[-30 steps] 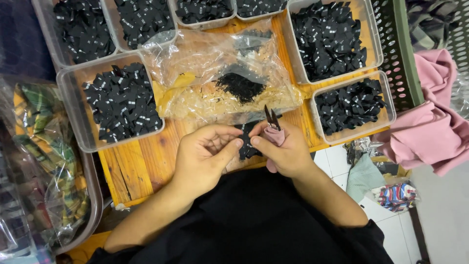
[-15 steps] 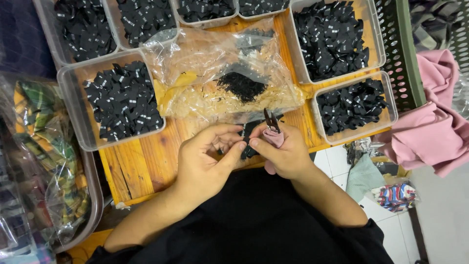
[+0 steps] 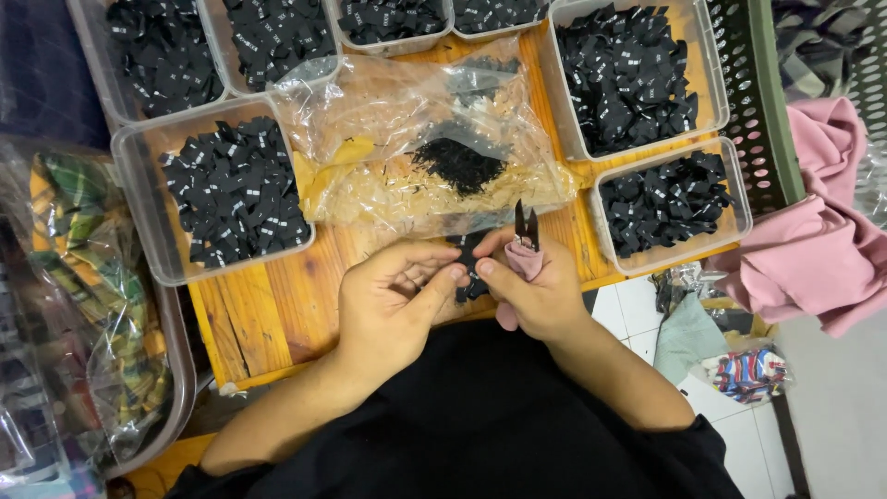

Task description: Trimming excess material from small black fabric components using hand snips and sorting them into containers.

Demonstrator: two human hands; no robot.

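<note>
Both grips closed: left hand point(image 3: 388, 305) pinching a black label point(image 3: 469, 268), right hand point(image 3: 540, 296) around pink-handled snips point(image 3: 525, 245); beyond them, label-filled tubs point(image 3: 730, 199), the wooden counter point(image 3: 268, 314).

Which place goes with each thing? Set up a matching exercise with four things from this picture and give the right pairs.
Things:
1. thread snips
2. clear plastic bag
3. pink cloth
4. green crate

Places:
A. far right, beside the board
B. in the right hand
C. top right, holding folded fabric
D. middle of the wooden board

Pairs: 1-B, 2-D, 3-A, 4-C
</note>
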